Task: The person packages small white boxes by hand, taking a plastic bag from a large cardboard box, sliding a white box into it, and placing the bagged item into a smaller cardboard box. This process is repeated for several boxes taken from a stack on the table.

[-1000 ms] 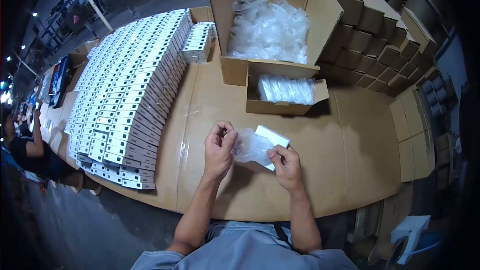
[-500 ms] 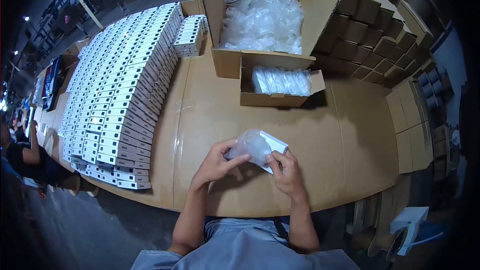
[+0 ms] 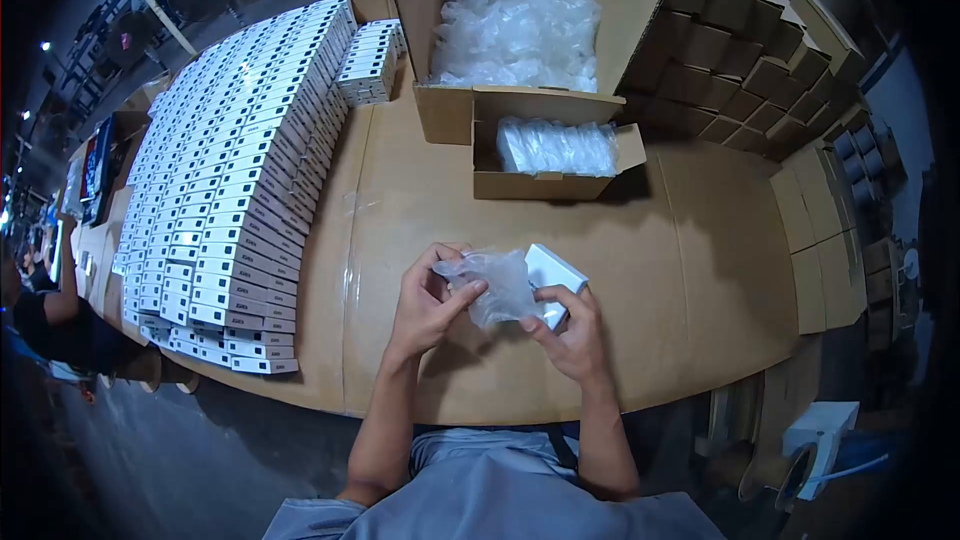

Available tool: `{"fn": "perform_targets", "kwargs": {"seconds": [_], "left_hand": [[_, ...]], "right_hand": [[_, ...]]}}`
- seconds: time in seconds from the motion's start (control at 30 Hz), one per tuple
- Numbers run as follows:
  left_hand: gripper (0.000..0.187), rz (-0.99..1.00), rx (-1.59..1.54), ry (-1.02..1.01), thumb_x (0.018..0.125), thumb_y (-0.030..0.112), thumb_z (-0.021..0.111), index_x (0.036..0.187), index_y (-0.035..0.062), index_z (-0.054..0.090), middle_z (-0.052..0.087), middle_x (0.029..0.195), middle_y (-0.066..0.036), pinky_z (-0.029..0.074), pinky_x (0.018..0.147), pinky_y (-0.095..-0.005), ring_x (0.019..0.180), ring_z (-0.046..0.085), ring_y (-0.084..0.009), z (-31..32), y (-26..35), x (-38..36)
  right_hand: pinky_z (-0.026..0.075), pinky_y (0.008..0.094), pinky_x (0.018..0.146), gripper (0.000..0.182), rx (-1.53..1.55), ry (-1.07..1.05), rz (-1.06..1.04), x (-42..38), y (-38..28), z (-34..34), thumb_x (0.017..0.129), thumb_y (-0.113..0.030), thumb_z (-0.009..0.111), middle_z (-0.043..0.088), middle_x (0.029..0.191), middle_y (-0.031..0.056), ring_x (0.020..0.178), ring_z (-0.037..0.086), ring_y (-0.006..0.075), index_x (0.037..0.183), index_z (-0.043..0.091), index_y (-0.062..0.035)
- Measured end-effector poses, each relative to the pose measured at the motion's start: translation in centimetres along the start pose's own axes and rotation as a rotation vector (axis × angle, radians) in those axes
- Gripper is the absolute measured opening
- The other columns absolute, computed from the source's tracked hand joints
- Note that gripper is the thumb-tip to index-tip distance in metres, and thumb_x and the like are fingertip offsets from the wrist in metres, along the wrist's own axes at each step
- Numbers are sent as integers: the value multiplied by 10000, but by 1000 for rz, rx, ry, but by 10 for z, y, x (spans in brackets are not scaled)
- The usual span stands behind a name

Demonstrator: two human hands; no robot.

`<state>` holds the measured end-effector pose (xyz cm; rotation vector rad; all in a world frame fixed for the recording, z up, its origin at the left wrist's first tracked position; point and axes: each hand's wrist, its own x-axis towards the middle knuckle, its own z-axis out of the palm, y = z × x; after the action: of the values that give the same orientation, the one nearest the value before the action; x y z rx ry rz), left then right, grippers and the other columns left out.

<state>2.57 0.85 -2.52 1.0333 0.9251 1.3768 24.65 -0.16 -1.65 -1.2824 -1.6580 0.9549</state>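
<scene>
A crumpled clear plastic bag (image 3: pixel 497 288) hangs between my hands above the cardboard-covered table. My left hand (image 3: pixel 430 305) pinches its left side between thumb and fingers. My right hand (image 3: pixel 572 332) holds a small white box (image 3: pixel 552 278), with its thumb near the bag's lower right edge. The box is tilted and lies just right of the bag; its lower part is partly covered by my fingers. Beyond my hands, a small open carton (image 3: pixel 535 186) holds a row of plastic-wrapped items (image 3: pixel 557 147).
Stacked white boxes (image 3: pixel 240 190) fill the table's left side. A large open carton (image 3: pixel 450 118) of clear bags (image 3: pixel 515 25) stands behind the small one. Brown cartons (image 3: pixel 725 50) are piled at back right. A person (image 3: pixel 65 305) is at far left.
The bag is now spread wider and sits more to the left of the white box. More of the box shows, tilted in my right hand. The view has shifted slightly.
</scene>
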Motion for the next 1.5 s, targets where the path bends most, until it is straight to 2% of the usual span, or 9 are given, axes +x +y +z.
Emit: {"fn": "perform_targets", "kwargs": {"seconds": [0.33, 0.47, 0.63, 0.83, 0.93, 1.03, 1.13, 1.4, 1.5], "left_hand": [[481, 147, -551, 107, 870, -63, 708, 1270, 47, 465, 551, 1132, -72, 527, 796, -240, 995, 591, -112, -20, 9, 3], [515, 24, 35, -70, 887, 37, 767, 1318, 34, 486, 568, 1207, -82, 519, 925, -258, 1013, 587, -102, -5, 1, -10], [148, -203, 75, 42, 903, 55, 764, 1008, 25, 664, 639, 810, 27, 446, 578, -206, 672, 566, -32, -7, -8, -24], [195, 65, 303, -7, 932, 103, 728, 1085, -1, 665, 676, 937, -36, 500, 646, -259, 793, 620, -102, -41, 35, 0], [235, 270, 822, -541, 888, 62, 730, 1112, 10, 684, 694, 1020, -103, 534, 692, -318, 879, 661, -196, -3, 103, 32], [223, 183, 784, -922, 816, 32, 727, 1037, 24, 699, 714, 925, -81, 541, 701, -307, 801, 670, -213, 16, 106, 56], [218, 13, 833, -1049, 787, -22, 712, 1001, 14, 696, 708, 896, -75, 558, 705, -332, 807, 681, -207, 21, 100, 74], [93, 90, 690, -882, 861, -5, 680, 950, 15, 695, 676, 967, -40, 513, 688, -277, 784, 607, -120, 4, 70, 88], [148, -157, 604, -760, 943, 45, 624, 1085, 14, 598, 650, 995, -67, 535, 724, -278, 874, 622, -128, 8, 58, 78]], "right_hand": [[480, 340, 631, 167, 54, 134, -31, -8, 17, 28, 843, -101, 801, 656, 884, 129, 748, 619, 222, 921, 715, 18], [487, 321, 722, 145, -7, 182, 14, -13, 6, 30, 876, -33, 771, 624, 952, 119, 867, 609, 187, 940, 680, 61], [513, 355, 725, 164, -8, 280, -32, -13, 20, 30, 838, -30, 772, 665, 931, 139, 867, 649, 264, 991, 718, -6], [530, 387, 761, 212, -54, 132, -52, -7, 5, 10, 789, 6, 778, 671, 973, 169, 880, 662, 323, 995, 735, -28], [529, 398, 787, 187, 3, -32, -97, 0, 2, 4, 796, 4, 776, 662, 983, 169, 894, 660, 333, 977, 733, -22], [516, 409, 813, 154, 40, -177, -144, 4, -6, -3, 817, -35, 781, 655, 978, 168, 908, 652, 337, 958, 724, -13], [493, 413, 816, 171, 9, -326, -92, 6, -14, -17, 875, -150, 774, 637, 942, 183, 889, 627, 337, 924, 708, 0], [474, 415, 751, 216, 63, -404, -20, -4, 1, -27, 930, -205, 727, 616, 876, 191, 815, 591, 344, 880, 700, 3], [481, 419, 774, 190, -27, -355, -51, -5, 6, -25, 928, -195, 720, 627, 909, 194, 855, 603, 355, 897, 708, -7]]}}
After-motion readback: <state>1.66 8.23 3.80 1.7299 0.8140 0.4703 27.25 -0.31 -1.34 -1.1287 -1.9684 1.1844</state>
